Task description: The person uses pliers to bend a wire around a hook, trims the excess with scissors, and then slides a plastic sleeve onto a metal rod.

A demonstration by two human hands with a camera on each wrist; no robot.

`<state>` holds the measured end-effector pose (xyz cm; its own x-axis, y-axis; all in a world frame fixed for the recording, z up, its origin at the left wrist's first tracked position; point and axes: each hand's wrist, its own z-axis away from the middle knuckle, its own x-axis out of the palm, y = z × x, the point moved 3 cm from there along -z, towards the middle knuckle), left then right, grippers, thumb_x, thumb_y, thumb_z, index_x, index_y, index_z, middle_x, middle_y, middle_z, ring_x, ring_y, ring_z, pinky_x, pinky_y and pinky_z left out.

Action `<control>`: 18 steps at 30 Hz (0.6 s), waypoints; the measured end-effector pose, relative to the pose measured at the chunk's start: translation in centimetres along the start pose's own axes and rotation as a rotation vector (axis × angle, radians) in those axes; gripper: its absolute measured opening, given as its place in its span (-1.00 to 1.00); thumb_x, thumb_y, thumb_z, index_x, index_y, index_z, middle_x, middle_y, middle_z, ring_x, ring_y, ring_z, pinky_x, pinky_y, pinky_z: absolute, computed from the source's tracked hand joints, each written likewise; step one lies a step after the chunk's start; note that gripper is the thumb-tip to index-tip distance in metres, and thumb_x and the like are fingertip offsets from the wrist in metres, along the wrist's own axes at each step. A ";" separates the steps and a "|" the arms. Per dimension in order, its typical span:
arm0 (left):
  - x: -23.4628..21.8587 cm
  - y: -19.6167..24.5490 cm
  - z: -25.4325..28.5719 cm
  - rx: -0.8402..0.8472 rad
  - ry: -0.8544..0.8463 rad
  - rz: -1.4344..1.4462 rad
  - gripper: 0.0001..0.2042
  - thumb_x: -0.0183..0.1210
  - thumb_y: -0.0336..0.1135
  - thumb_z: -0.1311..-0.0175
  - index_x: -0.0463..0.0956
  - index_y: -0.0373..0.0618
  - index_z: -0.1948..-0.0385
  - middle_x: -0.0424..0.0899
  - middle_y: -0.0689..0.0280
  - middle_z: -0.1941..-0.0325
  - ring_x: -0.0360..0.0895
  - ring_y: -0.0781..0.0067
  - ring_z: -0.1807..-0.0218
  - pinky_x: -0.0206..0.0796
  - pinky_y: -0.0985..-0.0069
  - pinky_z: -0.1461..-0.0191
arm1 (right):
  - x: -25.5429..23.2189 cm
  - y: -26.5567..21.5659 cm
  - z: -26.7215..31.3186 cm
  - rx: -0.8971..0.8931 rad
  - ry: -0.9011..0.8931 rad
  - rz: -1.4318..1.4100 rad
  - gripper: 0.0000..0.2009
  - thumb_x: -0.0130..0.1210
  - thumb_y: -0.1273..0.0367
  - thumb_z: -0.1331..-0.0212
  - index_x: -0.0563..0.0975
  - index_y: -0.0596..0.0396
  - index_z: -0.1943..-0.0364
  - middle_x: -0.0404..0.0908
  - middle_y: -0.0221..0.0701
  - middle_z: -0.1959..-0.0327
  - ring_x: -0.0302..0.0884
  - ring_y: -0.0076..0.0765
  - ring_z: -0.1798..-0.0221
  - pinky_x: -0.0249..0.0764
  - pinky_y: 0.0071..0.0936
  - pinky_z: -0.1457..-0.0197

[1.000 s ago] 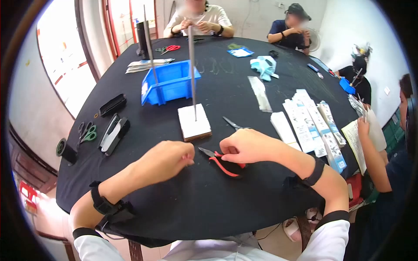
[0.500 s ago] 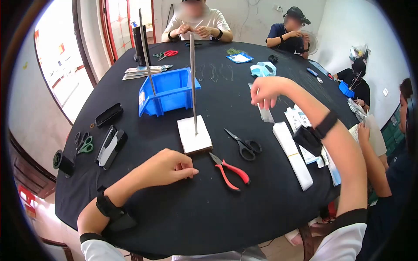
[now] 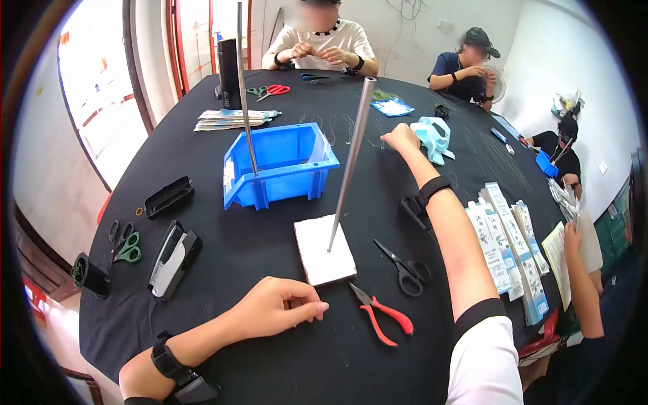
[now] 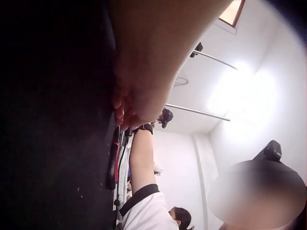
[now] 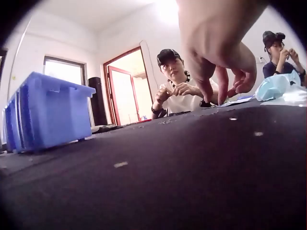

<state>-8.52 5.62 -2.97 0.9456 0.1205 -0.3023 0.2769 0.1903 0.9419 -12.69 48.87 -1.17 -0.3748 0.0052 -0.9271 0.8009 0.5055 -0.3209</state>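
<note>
My left hand (image 3: 283, 307) rests on the black cloth, fingers loosely curled and fingertips touching the cloth (image 4: 125, 112), with nothing seen in it. It lies just in front of a white block (image 3: 325, 253) that carries an upright metal rod (image 3: 347, 162). Red-handled pliers (image 3: 383, 316) and black scissors (image 3: 405, 270) lie to its right. My right hand (image 3: 399, 137) is stretched far across the table, its fingers (image 5: 220, 81) pointing down just above the cloth, thumb apart from them, holding nothing. Thin wire pieces (image 3: 337, 125) lie to its left, a light blue bundle (image 3: 432, 135) to its right.
A blue bin (image 3: 277, 162) with a second rod stands behind the block. A stapler (image 3: 172, 256), green scissors (image 3: 125, 246) and a black case (image 3: 169, 197) lie at the left. Paper packets (image 3: 506, 250) lie at the right. Other people sit round the table.
My right hand has left the red pliers and reached far across the table, lowering near the wire pieces. The left hand has stayed beside the block. The view has shifted forward.
</note>
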 end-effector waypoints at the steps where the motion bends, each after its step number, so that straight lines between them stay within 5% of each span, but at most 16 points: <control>1: 0.0 0.0 -0.1 0.005 -0.004 -0.030 -0.80 0.16 -0.24 -0.21 0.60 -0.17 0.48 0.58 0.43 0.58 0.40 0.77 0.63 0.17 0.78 0.57 | 0.2 -0.3 0.1 -0.010 0.011 0.042 -0.54 0.28 0.16 0.20 0.60 0.12 0.18 0.61 -0.16 0.12 0.56 -0.11 0.02 0.48 -0.30 0.01; 11: -0.1 0.3 -0.2 0.020 0.033 -0.072 -0.78 0.15 -0.20 -0.20 0.60 -0.13 0.54 0.57 0.40 0.65 0.37 0.67 0.68 0.16 0.64 0.55 | 1.3 -0.5 -0.6 -0.036 0.026 0.047 -0.65 0.14 0.33 0.08 0.56 0.20 0.16 0.57 -0.07 0.09 0.53 -0.03 -0.01 0.47 -0.26 -0.02; 15: 0.0 0.0 -0.1 0.011 0.034 -0.036 -0.78 0.15 -0.21 -0.20 0.60 -0.15 0.52 0.58 0.39 0.64 0.39 0.69 0.67 0.18 0.65 0.55 | -0.8 0.7 -1.9 -0.154 0.078 -0.103 -0.69 0.15 0.31 0.13 0.60 0.24 0.30 0.60 -0.02 0.24 0.55 0.08 0.10 0.49 -0.23 0.04; 17: 0.0 0.0 -0.1 0.002 0.032 -0.004 -0.78 0.15 -0.22 -0.21 0.60 -0.17 0.51 0.58 0.38 0.64 0.40 0.69 0.66 0.20 0.67 0.55 | -2.9 1.0 -0.8 -0.251 0.076 -0.137 -0.69 0.19 0.27 0.14 0.61 0.26 0.37 0.62 -0.03 0.34 0.60 0.03 0.22 0.50 -0.25 0.13; 18: 0.1 0.1 0.0 -0.002 0.032 0.016 -0.77 0.15 -0.22 -0.21 0.60 -0.19 0.51 0.58 0.38 0.64 0.41 0.69 0.65 0.22 0.67 0.54 | -5.2 0.8 -0.2 -0.318 0.044 -0.234 -0.74 0.22 0.26 0.11 0.62 0.20 0.44 0.58 -0.22 0.48 0.53 -0.27 0.37 0.43 -0.40 0.31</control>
<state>-8.46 5.66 -2.94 0.9439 0.1549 -0.2918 0.2613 0.1900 0.9464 -10.19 49.48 3.39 -0.5550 -0.1079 -0.8248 0.5095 0.7397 -0.4396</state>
